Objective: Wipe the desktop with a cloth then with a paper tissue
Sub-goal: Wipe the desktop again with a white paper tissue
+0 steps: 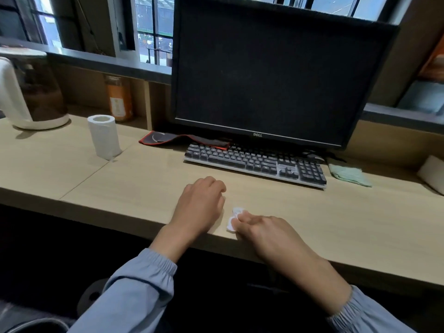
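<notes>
Here, the grip of the right hand (269,234) is closed on a small crumpled paper tissue (232,221), pinched between thumb and fingertips and held down on the pale wooden surface (120,179) close to its front edge. Just left of that grip the left hand (200,205) rests knuckles-up on the surface, fingers loosely curled, its own grip holding nothing that shows; the two hands are near each other but apart. Beyond the grip, away from the person, lies a dark keyboard (254,161), and behind it stands a black monitor (276,75) with a dark screen. Off to the right of the grip, just past the keyboard's right end, a pale green cloth (349,175) lies bunched on the surface, well apart from both hands. Far left and back, a white paper roll (103,135) stands upright, with a white kettle (24,92) further left; a black and red mouse mat (173,138) lies between roll and keyboard.
</notes>
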The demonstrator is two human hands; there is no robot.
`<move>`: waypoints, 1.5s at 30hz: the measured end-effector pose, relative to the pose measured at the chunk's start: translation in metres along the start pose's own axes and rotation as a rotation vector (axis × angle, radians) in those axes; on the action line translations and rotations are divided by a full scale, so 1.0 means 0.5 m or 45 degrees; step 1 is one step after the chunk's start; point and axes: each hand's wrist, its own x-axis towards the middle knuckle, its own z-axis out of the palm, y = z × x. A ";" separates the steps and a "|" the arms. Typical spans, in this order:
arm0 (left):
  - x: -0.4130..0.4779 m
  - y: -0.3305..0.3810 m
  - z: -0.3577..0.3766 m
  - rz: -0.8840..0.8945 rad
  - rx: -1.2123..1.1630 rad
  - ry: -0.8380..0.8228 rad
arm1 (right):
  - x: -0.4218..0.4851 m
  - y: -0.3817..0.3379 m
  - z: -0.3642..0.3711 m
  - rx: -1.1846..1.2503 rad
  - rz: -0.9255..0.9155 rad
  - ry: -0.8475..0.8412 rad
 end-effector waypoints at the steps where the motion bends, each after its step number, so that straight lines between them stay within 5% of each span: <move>1: 0.000 0.002 0.003 -0.005 -0.008 -0.004 | 0.010 -0.003 -0.005 -0.027 0.025 -0.001; 15: -0.001 -0.010 0.021 -0.077 0.037 -0.056 | 0.254 0.123 0.010 -0.137 0.301 0.167; 23: 0.027 0.042 0.020 -0.089 0.056 -0.074 | 0.139 0.220 0.020 -0.222 0.381 0.116; 33: 0.046 0.169 0.069 0.048 -0.041 -0.136 | -0.122 0.401 0.013 -0.148 0.763 0.144; 45: 0.054 0.243 0.098 0.134 -0.070 -0.206 | -0.213 0.280 0.002 -0.203 0.623 -0.021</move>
